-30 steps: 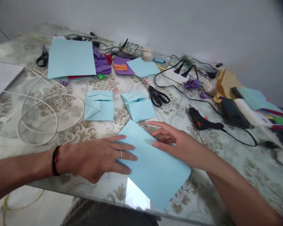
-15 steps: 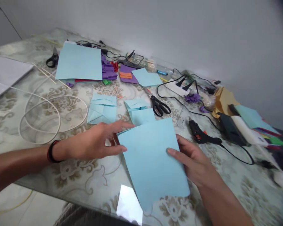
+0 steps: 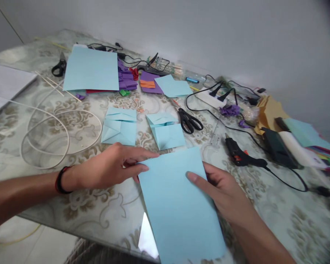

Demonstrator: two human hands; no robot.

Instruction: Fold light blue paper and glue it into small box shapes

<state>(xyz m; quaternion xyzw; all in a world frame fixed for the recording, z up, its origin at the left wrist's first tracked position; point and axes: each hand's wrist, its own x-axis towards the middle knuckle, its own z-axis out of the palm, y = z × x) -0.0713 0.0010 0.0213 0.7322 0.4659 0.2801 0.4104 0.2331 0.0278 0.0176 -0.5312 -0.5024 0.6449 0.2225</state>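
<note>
A light blue sheet of paper (image 3: 178,205) is held over the front of the table, between my two hands. My left hand (image 3: 112,165) pinches its upper left corner, thumb on top and fingers at the far edge. On the right side, my right hand (image 3: 222,190) grips the sheet with the thumb on its face and the other fingers hidden beneath. Just beyond lie two folded light blue paper pieces, one on the left (image 3: 119,126) and one on the right (image 3: 166,132).
Black-handled scissors (image 3: 191,121) and a glue gun (image 3: 242,156) with its cord lie to the right. White coiled wire (image 3: 68,135) spreads at left. Farther back are a blue paper stack (image 3: 92,69), purple strips (image 3: 126,79) and a power strip (image 3: 210,97).
The sheet has come lower and nearer to me, its lower edge tilting toward the table's front. My left thumb has closed over its corner. The view has shifted slightly.
</note>
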